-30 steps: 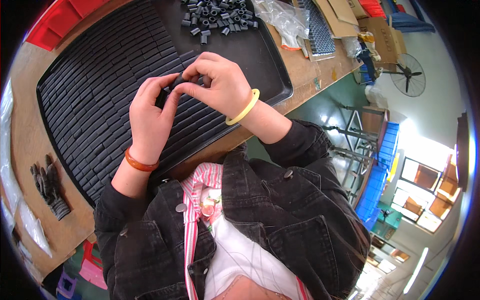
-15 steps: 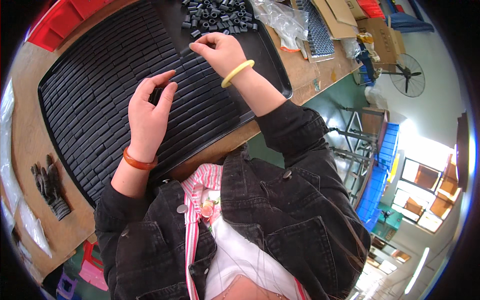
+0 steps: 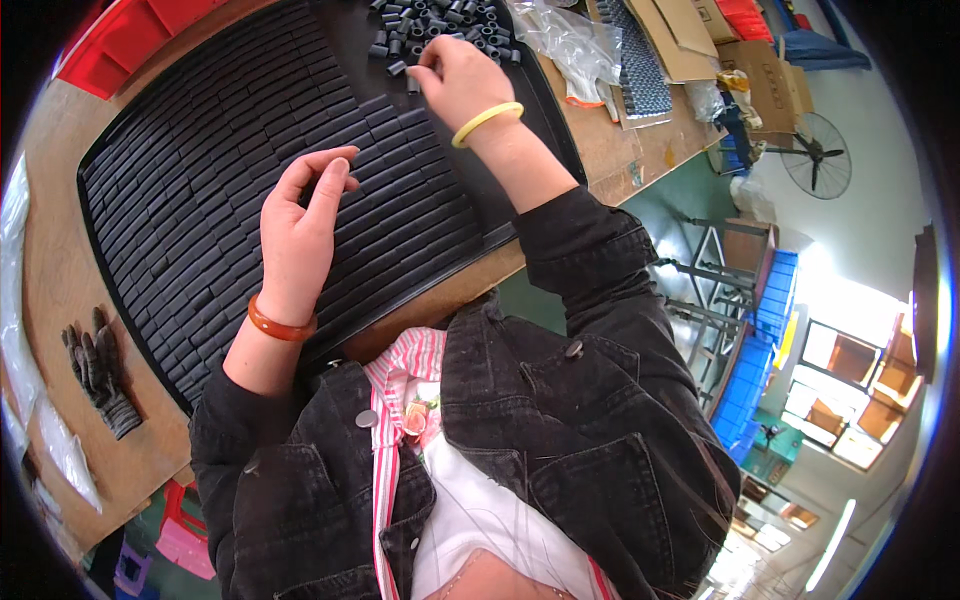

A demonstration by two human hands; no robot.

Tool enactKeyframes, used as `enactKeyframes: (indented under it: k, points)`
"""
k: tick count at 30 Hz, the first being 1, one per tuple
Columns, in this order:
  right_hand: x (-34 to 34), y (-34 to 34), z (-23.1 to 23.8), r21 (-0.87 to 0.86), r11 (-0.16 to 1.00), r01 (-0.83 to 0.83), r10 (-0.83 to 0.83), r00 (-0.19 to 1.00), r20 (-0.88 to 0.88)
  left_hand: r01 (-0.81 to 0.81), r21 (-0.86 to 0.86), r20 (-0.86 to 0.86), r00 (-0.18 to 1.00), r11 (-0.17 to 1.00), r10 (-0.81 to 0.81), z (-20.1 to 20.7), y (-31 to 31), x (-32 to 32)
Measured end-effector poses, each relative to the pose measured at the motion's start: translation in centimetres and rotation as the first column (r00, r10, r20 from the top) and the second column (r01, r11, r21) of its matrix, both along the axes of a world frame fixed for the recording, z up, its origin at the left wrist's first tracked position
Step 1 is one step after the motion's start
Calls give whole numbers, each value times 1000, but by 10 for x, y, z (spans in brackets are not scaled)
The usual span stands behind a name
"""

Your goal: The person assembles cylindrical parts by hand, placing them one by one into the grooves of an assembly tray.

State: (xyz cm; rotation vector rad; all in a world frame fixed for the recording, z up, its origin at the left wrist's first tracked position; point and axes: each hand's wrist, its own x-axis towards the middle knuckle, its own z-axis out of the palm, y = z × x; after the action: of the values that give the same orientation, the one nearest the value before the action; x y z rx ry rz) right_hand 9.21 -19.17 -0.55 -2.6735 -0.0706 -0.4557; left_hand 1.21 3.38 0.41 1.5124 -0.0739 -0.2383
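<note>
A large black tray (image 3: 545,120) lies before me, with short black tubes (image 3: 220,180) laid end to end in close rows over most of it. More tubes (image 3: 440,22) lie loose in a heap at its far right. My right hand (image 3: 463,82) hovers at the near edge of this heap. Its fingers are curved and slightly apart, beside a single tube (image 3: 412,86), and I see nothing held. Over the rows, my left hand (image 3: 300,225) has thumb and fingers brought together; whatever they hold, if anything, is hidden.
The tray rests on a wooden table (image 3: 50,260). A dark glove (image 3: 100,375) and clear plastic film (image 3: 25,370) lie to the left. At the far left is a red bin (image 3: 120,45). Clear bags (image 3: 575,45) and cardboard (image 3: 672,35) occupy the far right, with a fan (image 3: 815,155) beyond.
My right hand has moved away and slightly right, from the ends of the rows to the loose heap. My left thumb and fingers have closed together, hiding the dark gap between them.
</note>
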Motion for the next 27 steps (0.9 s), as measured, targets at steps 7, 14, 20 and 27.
enactKeyframes:
  k: [7,14,20,27]
  points:
    - [-5,4,0,-169,984,59,-119,920,-374,19,-218,-186,981,976,-61,-5,0,0]
    - [-6,-8,0,249,955,161,-96,962,-254,0,-217,-191,981,976,-43,-3,1,1]
    - [-38,0,23,925,-107,364,647,732,-213,-5,-304,-244,967,953,-73,-6,1,1]
    - [-78,54,28,556,750,-360,523,836,-165,-13,-389,-292,950,921,-110,-1,-5,-1]
